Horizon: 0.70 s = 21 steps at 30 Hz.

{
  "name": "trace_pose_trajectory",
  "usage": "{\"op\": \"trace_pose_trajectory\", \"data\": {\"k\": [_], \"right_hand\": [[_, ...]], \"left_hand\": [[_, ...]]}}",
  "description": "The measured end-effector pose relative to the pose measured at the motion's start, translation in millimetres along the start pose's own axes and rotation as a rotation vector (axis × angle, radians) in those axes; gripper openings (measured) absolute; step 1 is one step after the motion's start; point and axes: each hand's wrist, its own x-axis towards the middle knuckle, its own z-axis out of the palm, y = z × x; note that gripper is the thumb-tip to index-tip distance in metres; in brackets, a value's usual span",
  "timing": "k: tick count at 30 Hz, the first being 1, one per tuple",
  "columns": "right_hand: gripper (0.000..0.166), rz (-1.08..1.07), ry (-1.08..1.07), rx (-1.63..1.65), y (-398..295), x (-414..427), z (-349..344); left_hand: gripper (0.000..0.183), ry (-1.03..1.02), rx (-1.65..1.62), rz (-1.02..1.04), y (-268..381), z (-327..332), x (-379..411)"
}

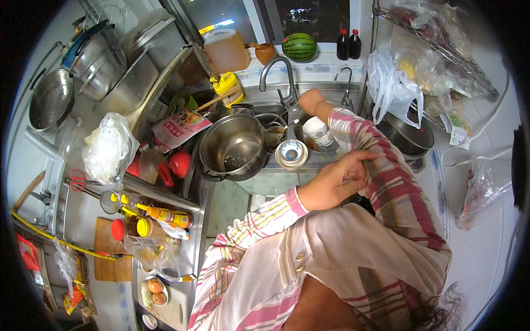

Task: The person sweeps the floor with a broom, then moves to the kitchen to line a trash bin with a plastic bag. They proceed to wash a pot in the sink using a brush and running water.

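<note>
My left hand (333,182) reaches across and grips the plaid sleeve (383,173) on my right forearm. My right hand (311,101) is curled into a fist over the sink, close to the base of the faucet (290,78); whether it touches the faucet or a thin handle beside it is unclear. Below it, stacked white bowls (315,127) sit in the right sink basin. A smaller stack of bowls (291,152) rests on the sink's front edge. To the left stands a large steel pot (233,147), with a smaller dark pot (271,120) holding utensils behind it.
A yellow detergent jug (227,87) stands behind the large pot. On the sill sit a watermelon (299,47) and two dark bottles (348,44). Plastic bags (395,89) hang at right above a dark wok (405,132). Seasoning bottles (169,216) crowd the left counter.
</note>
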Motion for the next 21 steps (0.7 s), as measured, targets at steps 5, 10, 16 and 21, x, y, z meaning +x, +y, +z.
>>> {"op": "trace_pose_trajectory", "data": {"k": [5,10,16,21], "right_hand": [[0.016,-0.154,-0.012,-0.167,-7.2,-10.5,20.5],[0.015,-0.358,-0.140,-0.432,-29.9,-15.6,6.9],[0.010,-0.398,-0.128,-0.512,-61.5,-12.3,22.7],[0.016,-0.179,-0.112,-0.274,-33.2,-16.8,46.8]], "left_hand": [[0.057,0.320,0.594,0.151,8.7,-18.9,28.2],[0.049,0.412,1.065,0.233,2.0,-23.9,56.6],[0.027,0.203,0.965,0.064,-0.2,-38.6,58.0],[0.024,0.040,0.322,0.057,37.8,0.4,55.2]]}}
